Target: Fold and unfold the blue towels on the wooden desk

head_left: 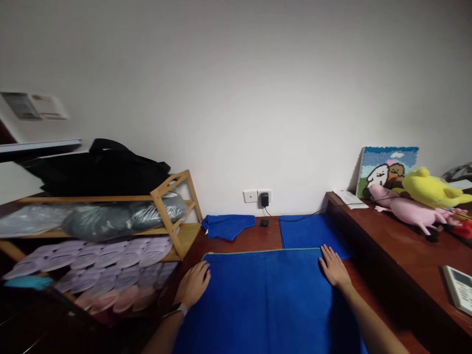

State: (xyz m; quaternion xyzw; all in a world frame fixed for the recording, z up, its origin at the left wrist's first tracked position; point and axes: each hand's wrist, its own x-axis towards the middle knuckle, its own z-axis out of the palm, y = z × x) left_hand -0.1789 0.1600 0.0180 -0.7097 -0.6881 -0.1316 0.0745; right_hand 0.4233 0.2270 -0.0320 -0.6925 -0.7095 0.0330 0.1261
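Note:
A large blue towel point(265, 300) lies spread flat on the dark wooden table in front of me, its far edge trimmed in light green. My left hand point(194, 283) rests at the towel's far left corner, fingers curled loosely over the edge. My right hand point(334, 267) lies flat on the towel's far right corner with fingers stretched out. A second blue towel point(308, 231) lies flat just beyond. A third, crumpled blue cloth point(227, 226) sits near the wall.
A wooden rack point(177, 216) at the left holds bagged items, slippers and a black bag. A raised wooden ledge point(401, 246) at the right carries plush toys point(424, 199), a picture and a remote point(460, 287). A wall socket with a plugged charger point(264, 198) is behind.

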